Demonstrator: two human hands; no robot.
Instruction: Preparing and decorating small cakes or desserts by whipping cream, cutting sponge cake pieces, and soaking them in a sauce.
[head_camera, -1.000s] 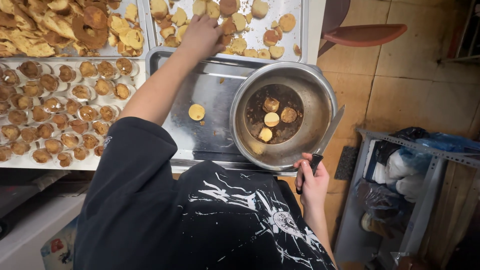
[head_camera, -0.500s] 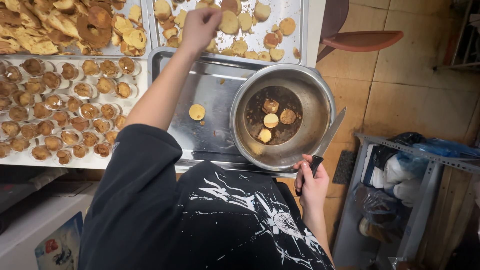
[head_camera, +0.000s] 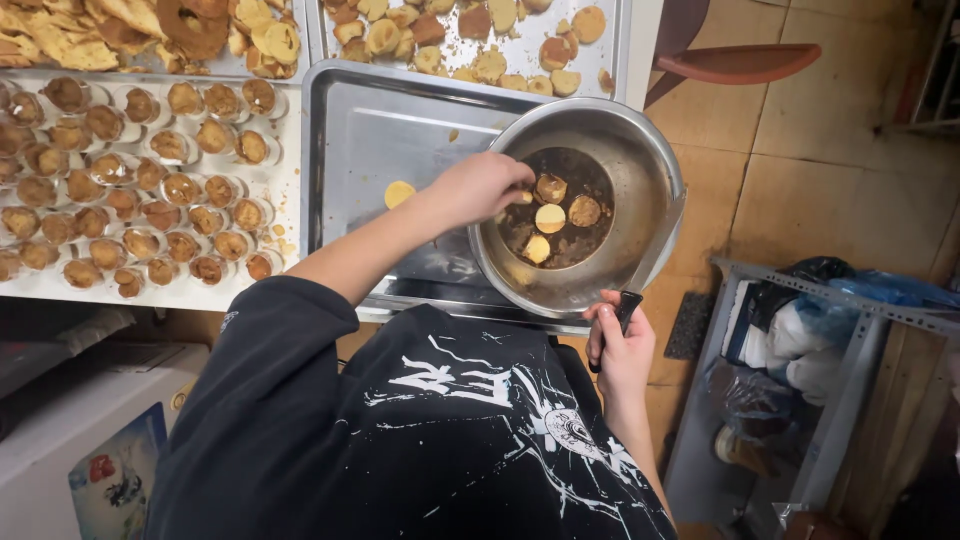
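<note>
- Left hand (head_camera: 482, 187) hangs over the near rim of the bowl (head_camera: 640, 150), fingers curled and bunched together at a small pale piece on the bowl's edge; whether they pinch it or only touch it cannot be told.
- Right hand (head_camera: 620, 340) is closed in a fist around the dark handle of a knife (head_camera: 650, 262), whose thin steel blade runs up along the bowl's right side.
- Bowl: round, dull scuffed steel, sitting on the right part of the tray (head_camera: 380, 130). A dark brown liquid pools in its bottom.
- Rounds (head_camera: 550, 217): four or so small pale-yellow to tan discs lie in the dark liquid, just beside the left fingertips.
- Tray: rectangular, shiny metal with a raised rim, smeared in places; one lone yellow disc (head_camera: 399, 193) lies flat on it, left of the forearm.
- Cups (head_camera: 140, 190): rows of small clear round cups with browned, crusty tops fill the white tabletop to the left of the tray.
- Far trays (head_camera: 500, 50) hold loose golden, irregular pieces and torn flaky scraps.
- Half a second ago the left hand was stretched up over the far tray of loose pieces; now it has come back down to the bowl. The right hand, knife and bowl sit as they did.
</note>
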